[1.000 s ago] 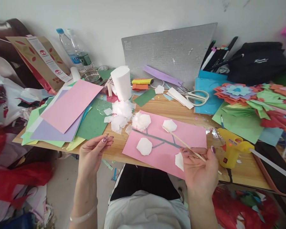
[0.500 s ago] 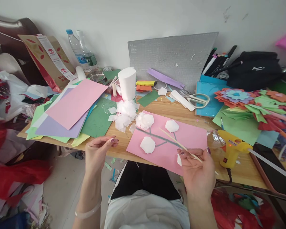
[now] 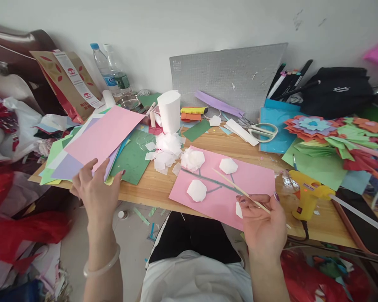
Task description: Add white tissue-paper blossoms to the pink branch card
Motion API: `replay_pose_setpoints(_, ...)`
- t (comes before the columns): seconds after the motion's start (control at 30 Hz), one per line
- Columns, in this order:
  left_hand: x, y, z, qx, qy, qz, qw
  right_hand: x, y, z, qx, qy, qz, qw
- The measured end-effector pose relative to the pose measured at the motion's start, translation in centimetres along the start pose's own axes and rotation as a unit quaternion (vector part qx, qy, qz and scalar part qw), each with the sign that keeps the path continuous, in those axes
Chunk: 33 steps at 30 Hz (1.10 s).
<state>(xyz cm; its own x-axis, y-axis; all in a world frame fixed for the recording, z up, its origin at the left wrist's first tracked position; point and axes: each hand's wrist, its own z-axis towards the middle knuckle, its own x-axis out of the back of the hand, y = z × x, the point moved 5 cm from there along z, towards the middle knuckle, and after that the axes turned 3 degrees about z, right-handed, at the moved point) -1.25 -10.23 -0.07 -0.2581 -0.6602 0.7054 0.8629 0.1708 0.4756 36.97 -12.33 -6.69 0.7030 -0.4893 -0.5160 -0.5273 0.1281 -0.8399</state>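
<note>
My right hand (image 3: 263, 222) is closed on a thin wooden stick (image 3: 236, 189) that slants up and left over a pink card (image 3: 227, 186). The card carries a drawn green branch and white tissue flowers (image 3: 196, 190). My left hand (image 3: 96, 188) hovers open, fingers spread, just off the table's front edge below a stack of coloured paper sheets (image 3: 94, 142). It holds nothing. A heap of white tissue pieces (image 3: 165, 152) lies between the stack and the pink card.
A yellow glue gun (image 3: 305, 197) sits right of the pink card. Scissors (image 3: 261, 131), a white paper roll (image 3: 169, 111), water bottles (image 3: 108, 71), a grey cutting mat (image 3: 227, 77), paper flowers (image 3: 315, 126) and a black bag (image 3: 337, 88) crowd the wooden table (image 3: 151, 188).
My left hand has moved left from near the pink card toward the paper stack and opened from a pinch. My right hand with the stick has stayed put.
</note>
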Motion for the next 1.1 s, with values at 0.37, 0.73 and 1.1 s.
replay_pose_setpoints(0.37,-7.2,7.3,-3.3,-0.023,-0.131,-0.097,0.986,0.1,0.1,0.2,-0.002,-0.008,0.013,1.000)
replay_pose_setpoints(0.73,-6.6,5.4,-3.1,0.260,-0.173,-0.487,0.816,-3.8,-0.5,-2.1,0.084,-0.215,-0.184,0.955)
replay_pose_setpoints(1.1,-2.6,7.7,-6.9,0.207,-0.346,-0.477,0.781,-12.7,2.4,-5.5,0.093,-0.502,-0.317,0.799)
